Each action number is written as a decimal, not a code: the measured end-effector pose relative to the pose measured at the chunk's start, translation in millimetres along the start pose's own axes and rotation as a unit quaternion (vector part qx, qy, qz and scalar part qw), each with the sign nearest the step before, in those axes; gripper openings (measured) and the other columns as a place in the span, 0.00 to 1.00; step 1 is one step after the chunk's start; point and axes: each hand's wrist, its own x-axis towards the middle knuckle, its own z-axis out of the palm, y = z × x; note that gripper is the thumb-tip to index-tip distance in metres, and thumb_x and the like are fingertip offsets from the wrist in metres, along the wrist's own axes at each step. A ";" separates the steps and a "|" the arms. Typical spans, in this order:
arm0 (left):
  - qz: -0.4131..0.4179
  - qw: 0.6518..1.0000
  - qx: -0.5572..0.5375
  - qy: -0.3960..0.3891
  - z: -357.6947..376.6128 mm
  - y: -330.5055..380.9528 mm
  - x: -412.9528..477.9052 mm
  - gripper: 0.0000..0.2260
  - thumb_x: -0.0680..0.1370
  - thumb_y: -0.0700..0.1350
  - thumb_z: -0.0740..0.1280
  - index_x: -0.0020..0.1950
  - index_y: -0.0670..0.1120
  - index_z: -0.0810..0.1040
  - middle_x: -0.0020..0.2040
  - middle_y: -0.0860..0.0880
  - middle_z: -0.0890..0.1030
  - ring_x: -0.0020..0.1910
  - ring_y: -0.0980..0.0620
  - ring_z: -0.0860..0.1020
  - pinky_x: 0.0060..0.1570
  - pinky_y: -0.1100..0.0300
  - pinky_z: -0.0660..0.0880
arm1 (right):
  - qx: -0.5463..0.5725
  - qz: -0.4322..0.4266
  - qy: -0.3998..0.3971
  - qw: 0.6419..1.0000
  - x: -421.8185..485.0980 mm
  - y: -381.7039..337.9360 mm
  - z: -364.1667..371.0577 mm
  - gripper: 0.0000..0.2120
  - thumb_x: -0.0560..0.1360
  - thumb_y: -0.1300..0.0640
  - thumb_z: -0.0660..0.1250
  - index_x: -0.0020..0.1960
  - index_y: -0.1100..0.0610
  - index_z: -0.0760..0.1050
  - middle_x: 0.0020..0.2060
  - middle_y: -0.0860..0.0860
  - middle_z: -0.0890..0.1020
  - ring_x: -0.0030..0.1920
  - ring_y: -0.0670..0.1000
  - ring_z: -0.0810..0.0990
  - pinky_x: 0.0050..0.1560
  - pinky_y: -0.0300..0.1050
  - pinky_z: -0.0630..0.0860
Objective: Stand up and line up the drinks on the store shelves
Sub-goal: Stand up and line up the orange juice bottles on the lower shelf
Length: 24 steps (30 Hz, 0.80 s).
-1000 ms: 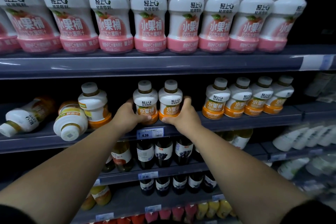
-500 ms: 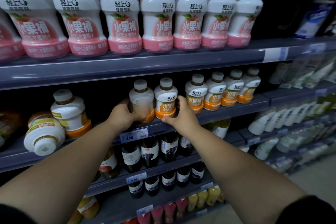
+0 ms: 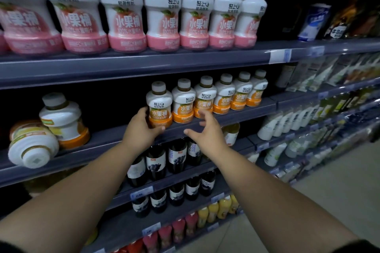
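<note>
Gripping the end orange juice bottle point(image 3: 158, 107) low on its orange band: left grip point(image 3: 141, 129), fingers curled round it. The bottle is upright on the middle shelf point(image 3: 102, 139), at the left end of the orange row point(image 3: 224, 96). Right grip point(image 3: 205, 131) is spread and holds nothing, just in front of the row. Key relation: the toppled bottle point(image 3: 33, 148) lies well left of both grips, long axis pointing out over the shelf edge, cap foremost; left grip nearer. Tilted bottle point(image 3: 61, 117) is just behind it.
</note>
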 end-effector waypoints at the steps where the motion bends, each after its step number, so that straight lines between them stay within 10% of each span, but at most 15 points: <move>1: 0.008 1.000 0.011 0.008 -2.6 -1.6 -7.6 0.34 0.72 0.44 0.78 0.74 0.46 0.66 0.67 0.47 0.76 0.64 0.50 0.75 0.62 0.53 0.73 | 0.004 -0.008 -0.008 1.000 -2.3 -2.4 3.9 0.34 0.72 0.49 0.77 0.73 0.46 0.64 0.70 0.46 0.70 0.65 0.46 0.72 0.61 0.47 0.74; 12: -0.058 0.985 0.041 0.155 -86.1 -25.7 -119.6 0.30 0.76 0.44 0.73 0.75 0.47 0.65 0.68 0.50 0.73 0.64 0.53 0.72 0.60 0.56 0.73 | 0.076 -0.089 -0.213 0.970 -34.5 -62.9 85.3 0.28 0.75 0.52 0.74 0.71 0.48 0.67 0.64 0.48 0.73 0.62 0.48 0.74 0.58 0.53 0.78; 24: -0.089 0.953 0.107 0.269 -173.1 -59.1 -160.4 0.26 0.73 0.45 0.75 0.68 0.51 0.71 0.61 0.53 0.74 0.59 0.55 0.74 0.58 0.54 0.75 | 0.096 -0.122 -0.243 0.958 -58.6 -128.8 162.9 0.25 0.75 0.53 0.74 0.69 0.47 0.69 0.58 0.41 0.73 0.60 0.46 0.74 0.59 0.49 0.77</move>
